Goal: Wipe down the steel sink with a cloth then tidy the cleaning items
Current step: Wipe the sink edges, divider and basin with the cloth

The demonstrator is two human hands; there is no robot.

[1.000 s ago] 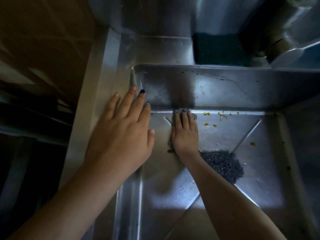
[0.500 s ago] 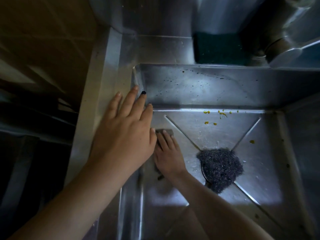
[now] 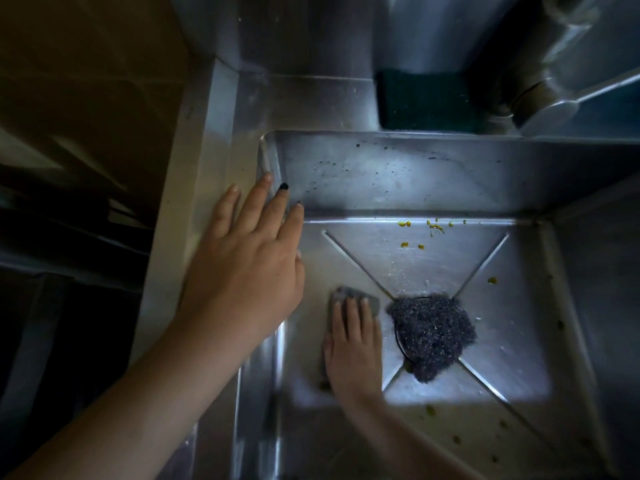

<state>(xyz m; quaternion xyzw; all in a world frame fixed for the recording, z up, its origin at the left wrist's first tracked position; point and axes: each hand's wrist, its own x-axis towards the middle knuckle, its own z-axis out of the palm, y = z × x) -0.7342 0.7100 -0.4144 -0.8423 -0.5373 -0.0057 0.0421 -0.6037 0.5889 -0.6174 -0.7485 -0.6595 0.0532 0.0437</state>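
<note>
— Where's the cloth [image 3: 373, 304]?
— Under your right hand [image 3: 353, 344]. Your fingers are straight, pressing it flat on the floor of the sink [image 3: 398, 258] near the left wall, with the scourer [image 3: 433, 334] just beside it on the right.
— And the yellow spots [image 3: 433, 228]?
— Ahead and to the right, along the floor's far edge. Your left hand [image 3: 246, 268] lies flat on the left rim, holding nothing.

The left hand [image 3: 249, 268] has one fingernail painted black, while two nails beside it look plain. The right hand [image 3: 353, 351] and both forearms are bare.
</note>
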